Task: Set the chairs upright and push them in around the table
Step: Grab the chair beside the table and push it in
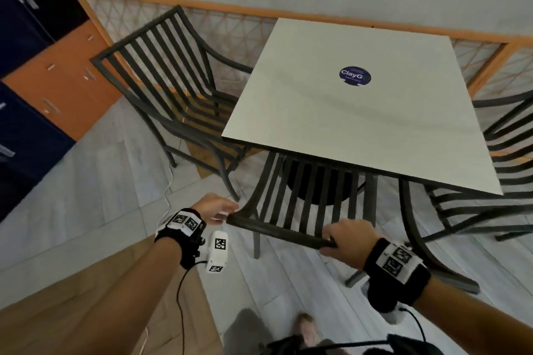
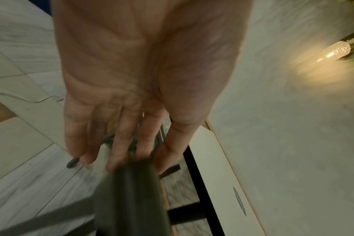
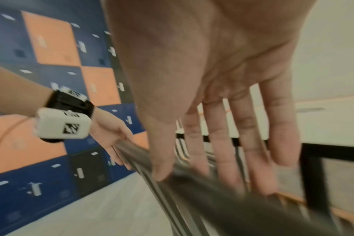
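Head view: both hands, fingers seemingly straight, on upright chair top rail; backrest facing table.

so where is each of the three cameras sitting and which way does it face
Head: on the head, facing down and forward at the white table and near chair; both forearms, left hand, right hand show.
Left wrist: along the palm to the fingers at the chair's top rail.
Right wrist: along the palm at the same rail; the left hand shows there too.
Shared: all three show the rail.
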`<state>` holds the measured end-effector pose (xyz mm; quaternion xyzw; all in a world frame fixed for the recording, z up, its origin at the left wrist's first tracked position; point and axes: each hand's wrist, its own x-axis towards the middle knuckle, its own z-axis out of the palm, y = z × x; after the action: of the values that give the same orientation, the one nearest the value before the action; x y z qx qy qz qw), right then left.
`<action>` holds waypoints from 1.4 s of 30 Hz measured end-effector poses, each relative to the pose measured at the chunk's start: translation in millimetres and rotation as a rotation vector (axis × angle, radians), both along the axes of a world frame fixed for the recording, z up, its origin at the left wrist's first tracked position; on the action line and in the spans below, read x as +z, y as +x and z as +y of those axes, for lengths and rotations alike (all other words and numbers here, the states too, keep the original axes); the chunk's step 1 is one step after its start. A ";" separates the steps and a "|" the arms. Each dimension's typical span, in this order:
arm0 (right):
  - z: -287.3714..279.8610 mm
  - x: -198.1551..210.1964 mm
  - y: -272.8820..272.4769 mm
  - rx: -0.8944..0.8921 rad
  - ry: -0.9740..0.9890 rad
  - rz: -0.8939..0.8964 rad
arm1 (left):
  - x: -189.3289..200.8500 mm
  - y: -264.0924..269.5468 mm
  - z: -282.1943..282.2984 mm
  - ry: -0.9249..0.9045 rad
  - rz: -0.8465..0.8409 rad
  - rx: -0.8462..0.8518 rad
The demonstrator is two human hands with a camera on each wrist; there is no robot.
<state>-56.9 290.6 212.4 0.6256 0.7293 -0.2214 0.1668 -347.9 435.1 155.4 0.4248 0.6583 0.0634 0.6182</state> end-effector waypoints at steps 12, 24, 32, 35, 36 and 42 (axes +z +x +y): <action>292.2 32.9 -200.8 0.126 0.125 0.460 | -13.6 -143.8 212.0 0.249 0.151 -0.080; 540.2 -179.4 -348.5 -0.174 -0.039 0.196 | -112.4 -224.4 459.5 0.703 0.673 -0.531; 555.8 -238.3 -347.1 -0.179 -0.159 0.086 | -175.1 -238.1 495.6 0.692 0.845 -0.765; 559.5 -237.3 -336.3 -0.220 -0.193 0.065 | -179.6 -240.9 502.6 0.733 0.934 -0.891; 560.8 -235.1 -330.3 -0.238 -0.204 0.056 | -178.1 -240.0 504.1 0.746 0.942 -0.902; 567.7 -225.4 -286.2 -0.315 -0.245 -0.045 | -163.5 -218.7 507.3 0.838 0.946 -0.870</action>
<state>-343.1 858.3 -13.0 0.7118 0.5861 -0.3179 0.2210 -566.7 942.4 -8.1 0.8263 0.5474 -0.1299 0.0271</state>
